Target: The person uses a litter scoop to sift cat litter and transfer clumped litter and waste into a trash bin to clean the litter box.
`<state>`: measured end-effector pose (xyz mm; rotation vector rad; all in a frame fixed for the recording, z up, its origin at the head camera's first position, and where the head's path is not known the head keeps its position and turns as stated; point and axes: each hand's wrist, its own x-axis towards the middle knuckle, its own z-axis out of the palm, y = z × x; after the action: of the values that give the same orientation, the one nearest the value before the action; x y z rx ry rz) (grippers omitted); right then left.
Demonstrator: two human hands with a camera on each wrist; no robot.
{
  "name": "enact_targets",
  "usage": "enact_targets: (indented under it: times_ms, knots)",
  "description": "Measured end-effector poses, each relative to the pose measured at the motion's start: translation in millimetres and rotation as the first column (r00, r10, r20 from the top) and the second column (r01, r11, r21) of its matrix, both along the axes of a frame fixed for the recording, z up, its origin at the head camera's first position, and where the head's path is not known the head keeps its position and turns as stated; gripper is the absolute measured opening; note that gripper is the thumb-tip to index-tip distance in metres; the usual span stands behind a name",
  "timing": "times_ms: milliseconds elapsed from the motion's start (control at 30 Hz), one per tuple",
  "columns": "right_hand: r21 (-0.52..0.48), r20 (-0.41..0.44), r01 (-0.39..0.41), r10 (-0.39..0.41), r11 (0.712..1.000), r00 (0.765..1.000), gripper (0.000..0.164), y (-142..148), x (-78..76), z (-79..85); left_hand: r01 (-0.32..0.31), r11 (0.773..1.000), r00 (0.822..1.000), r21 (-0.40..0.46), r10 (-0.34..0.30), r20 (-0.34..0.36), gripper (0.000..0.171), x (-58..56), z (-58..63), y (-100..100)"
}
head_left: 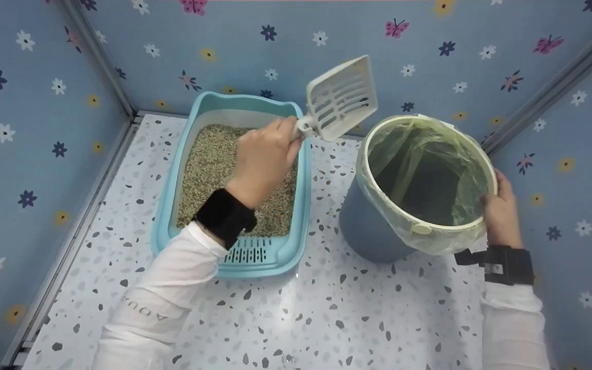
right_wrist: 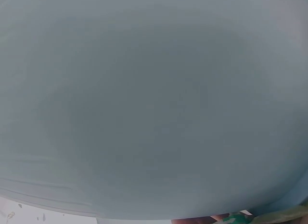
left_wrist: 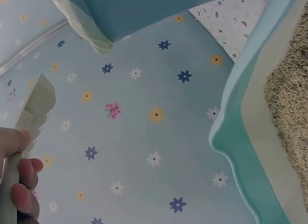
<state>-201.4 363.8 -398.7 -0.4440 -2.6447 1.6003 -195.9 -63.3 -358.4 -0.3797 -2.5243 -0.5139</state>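
Note:
My left hand [head_left: 267, 154] grips the handle of a pale slotted litter scoop [head_left: 345, 97], its blade raised beyond the right rim of the litter box. In the left wrist view the fingers [left_wrist: 29, 171] curl round the scoop's handle [left_wrist: 10, 180]. Below that hand lies the teal litter box [head_left: 303, 205], filled with tan pellet litter [head_left: 214, 164]. My right hand [head_left: 501, 210] holds the rim of a blue trash bin [head_left: 373, 226] at its right side. A yellowish translucent bag [head_left: 429, 239] lines the bin and folds over its rim. The bin's blue side fills most of the right wrist view.
Blue walls [head_left: 255, 56] printed with flowers and butterflies enclose the spot at the back and both sides. Box and bin stand on a white speckled floor [head_left: 321, 308], with a gap of floor between them. Metal strips [head_left: 106, 67] run along the wall corners.

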Motion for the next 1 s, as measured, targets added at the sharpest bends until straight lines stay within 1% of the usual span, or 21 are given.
enact_targets:
  times_ms: [100, 167, 233, 300, 400, 467, 533, 633, 667, 767, 833, 900, 967, 1000]
  knots:
    - [-0.004, -0.001, 0.005, -0.005, 1.0, 1.0, 0.069, 0.2, -0.6, -0.2, -0.083, 0.997, 0.992, 0.005, 0.082, 0.095, 0.029, -1.8, -6.6, -15.0]
    - [-0.002, -0.003, 0.004, -0.004, 1.0, 1.0, 0.068, 0.4, -1.4, -0.5, -0.141, 0.99, 0.979, -0.003, 0.14, 0.145, 0.03, -2.3, -12.8, -24.4]
    - [0.003, 0.0, 0.003, -0.003, 1.0, 1.0, 0.068, 0.5, -2.2, -0.9, -0.19, 0.982, 0.964, 0.006, 0.186, 0.189, 0.03, -2.7, -20.1, -33.2]
    - [0.006, 0.002, 0.002, -0.002, 1.0, 1.0, 0.067, 0.4, -2.5, -1.1, -0.23, 0.973, 0.949, 0.03, 0.217, 0.227, 0.031, -3.1, -28.1, -41.3]
    - [0.007, 0.002, 0.004, -0.004, 1.0, 1.0, 0.068, 0.1, -2.8, -1.1, -0.264, 0.961, 0.928, 0.085, 0.229, 0.294, 0.032, -2.9, -40.5, -50.8]
    - [0.003, 0.001, 0.007, -0.007, 1.0, 1.0, 0.069, -0.4, -2.6, -0.5, -0.272, 0.956, 0.912, 0.111, 0.219, 0.347, 0.033, -2.1, -48.8, -56.0]
    - [0.005, -0.004, 0.008, -0.008, 1.0, 1.0, 0.07, -1.1, -2.5, 0.0, -0.266, 0.955, 0.892, 0.131, 0.193, 0.408, 0.034, -0.8, -57.1, -60.1]
    - [0.004, -0.002, 0.012, -0.012, 1.0, 1.0, 0.07, -1.7, -2.2, 0.4, -0.239, 0.96, 0.865, 0.147, 0.142, 0.481, 0.034, 1.7, -71.1, -65.0]
    - [0.004, -0.002, 0.013, -0.013, 1.0, 1.0, 0.07, -1.6, -2.2, 0.3, -0.231, 0.961, 0.853, 0.151, 0.125, 0.506, 0.035, 2.9, -75.7, -66.0]
    - [0.006, 0.0, 0.013, -0.013, 1.0, 1.0, 0.069, -1.5, -1.9, -0.2, -0.207, 0.967, 0.809, 0.149, 0.084, 0.583, 0.036, 7.3, -87.9, -67.2]
    - [0.0, 0.003, 0.012, -0.012, 1.0, 1.0, 0.069, -1.5, -1.8, -0.5, -0.193, 0.972, 0.769, 0.132, 0.067, 0.635, 0.035, 10.5, -94.1, -67.4]
    - [-0.007, 0.008, 0.011, -0.011, 1.0, 1.0, 0.069, -1.5, -1.9, -0.2, -0.17, 0.978, 0.734, 0.118, 0.045, 0.678, 0.033, 13.7, -98.8, -67.7]
    - [-0.018, 0.014, 0.008, -0.008, 1.0, 1.0, 0.07, -1.0, -2.0, -0.1, -0.136, 0.985, 0.706, 0.106, 0.021, 0.708, 0.031, 16.5, -102.6, -68.1]
    - [-0.025, 0.015, 0.006, -0.006, 1.0, 1.0, 0.07, -0.8, -1.8, 0.0, -0.121, 0.988, 0.689, 0.101, 0.01, 0.725, 0.029, 18.1, -104.1, -68.1]
